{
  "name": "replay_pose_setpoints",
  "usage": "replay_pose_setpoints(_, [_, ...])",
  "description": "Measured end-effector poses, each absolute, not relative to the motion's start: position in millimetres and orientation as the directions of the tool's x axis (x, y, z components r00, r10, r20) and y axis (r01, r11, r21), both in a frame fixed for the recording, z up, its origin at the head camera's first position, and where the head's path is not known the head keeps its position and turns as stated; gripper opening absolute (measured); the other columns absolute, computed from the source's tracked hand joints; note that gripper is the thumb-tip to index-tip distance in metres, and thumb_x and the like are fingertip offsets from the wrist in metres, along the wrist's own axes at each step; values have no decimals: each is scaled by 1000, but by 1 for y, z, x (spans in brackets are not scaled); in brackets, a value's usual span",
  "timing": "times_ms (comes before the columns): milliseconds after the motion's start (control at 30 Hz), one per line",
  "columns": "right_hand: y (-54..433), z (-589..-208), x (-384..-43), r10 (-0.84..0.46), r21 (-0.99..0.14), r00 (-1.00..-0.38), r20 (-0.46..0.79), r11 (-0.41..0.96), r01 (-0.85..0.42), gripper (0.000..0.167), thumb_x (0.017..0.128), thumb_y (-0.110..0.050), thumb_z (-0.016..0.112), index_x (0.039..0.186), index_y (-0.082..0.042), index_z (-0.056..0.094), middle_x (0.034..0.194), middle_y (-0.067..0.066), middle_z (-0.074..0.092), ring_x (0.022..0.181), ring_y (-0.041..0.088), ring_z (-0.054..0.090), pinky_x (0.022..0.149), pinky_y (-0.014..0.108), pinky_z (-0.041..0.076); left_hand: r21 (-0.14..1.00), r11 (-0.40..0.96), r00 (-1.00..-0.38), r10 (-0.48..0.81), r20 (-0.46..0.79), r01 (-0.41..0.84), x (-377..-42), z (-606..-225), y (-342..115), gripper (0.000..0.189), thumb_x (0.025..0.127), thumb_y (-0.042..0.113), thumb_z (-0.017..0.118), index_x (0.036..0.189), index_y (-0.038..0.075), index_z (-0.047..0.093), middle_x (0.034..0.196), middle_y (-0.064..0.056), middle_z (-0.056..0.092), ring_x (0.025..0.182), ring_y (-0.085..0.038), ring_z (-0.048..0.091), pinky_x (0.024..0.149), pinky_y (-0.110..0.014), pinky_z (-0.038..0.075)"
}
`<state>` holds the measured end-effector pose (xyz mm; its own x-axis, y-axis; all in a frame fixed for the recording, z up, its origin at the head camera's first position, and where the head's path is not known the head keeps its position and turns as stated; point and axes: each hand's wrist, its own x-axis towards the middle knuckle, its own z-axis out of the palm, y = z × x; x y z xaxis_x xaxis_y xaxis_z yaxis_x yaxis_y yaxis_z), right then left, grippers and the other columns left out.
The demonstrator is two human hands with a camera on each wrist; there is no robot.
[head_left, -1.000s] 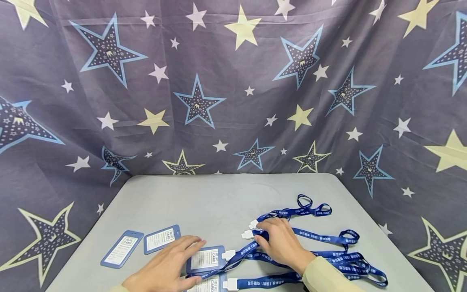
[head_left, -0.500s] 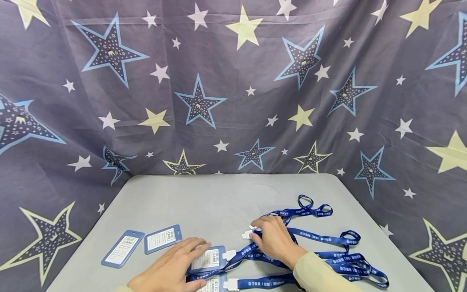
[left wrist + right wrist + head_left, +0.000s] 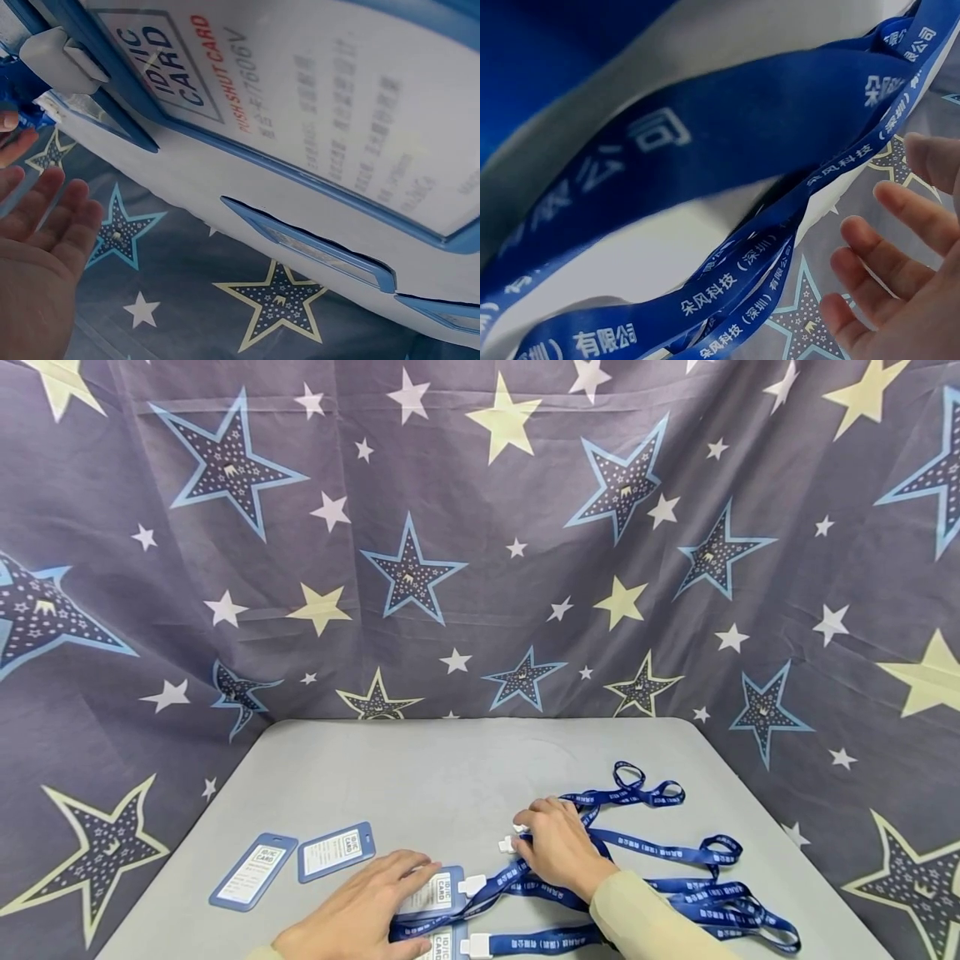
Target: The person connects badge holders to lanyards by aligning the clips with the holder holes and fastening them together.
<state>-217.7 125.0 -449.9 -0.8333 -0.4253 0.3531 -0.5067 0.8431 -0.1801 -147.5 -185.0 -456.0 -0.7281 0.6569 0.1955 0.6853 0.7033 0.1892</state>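
In the head view my left hand (image 3: 363, 906) hovers low over two blue-framed ID card holders at the front of the table. The farther card holder (image 3: 427, 895) has a white clip (image 3: 472, 885); the nearer card holder (image 3: 448, 942) is mostly covered, its clip (image 3: 478, 946) on a blue lanyard (image 3: 547, 941). One strap runs under the left hand between thumb and fingers. Relaxed, spread fingers show in the left wrist view. My right hand (image 3: 558, 847) reaches over two more white clips (image 3: 507, 844) and their straps, partly hiding them. Its fingers look loosely spread beside the straps (image 3: 742, 142) in the right wrist view.
Two loose card holders, an angled one (image 3: 252, 872) and another beside it (image 3: 336, 852), lie at the left of the grey table (image 3: 420, 768). Lanyard loops (image 3: 742, 914) spread to the right. A star-patterned curtain (image 3: 480, 610) surrounds the back and sides.
My right hand has shifted slightly left and away from me, covering more of the far clips. My left hand has slid slightly right over the card holders, which stay in place.
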Motion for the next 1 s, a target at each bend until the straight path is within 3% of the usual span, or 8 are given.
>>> replay_pose_setpoints(500, [122,-460,-225,-445,-55,-849,286,877,-478,28,84,-33,82,108,-18,78,100,1,63,97,22,53,95,47,43,184,716,-739,647,188,673,-149,-458,-184,80,90,66,62,150,14,53,147,-6,55,136,-29,50,110,-58,42])
replay_pose_setpoints(800, [119,-468,-229,-446,-16,-853,272,884,-468,27,82,-31,83,106,-21,78,95,-2,58,93,19,49,84,40,40,183,713,-736,649,193,677,-149,-458,-184,79,90,66,62,149,14,54,146,-6,56,135,-29,51,110,-58,42])
replay_pose_setpoints(1000, [118,-470,-228,-447,-23,-847,286,881,-473,18,81,-26,84,98,-21,80,89,-3,54,88,19,46,80,38,39,179,717,-738,646,193,674,-149,-459,-185,78,90,66,62,149,14,54,146,-5,56,135,-29,51,110,-58,42])
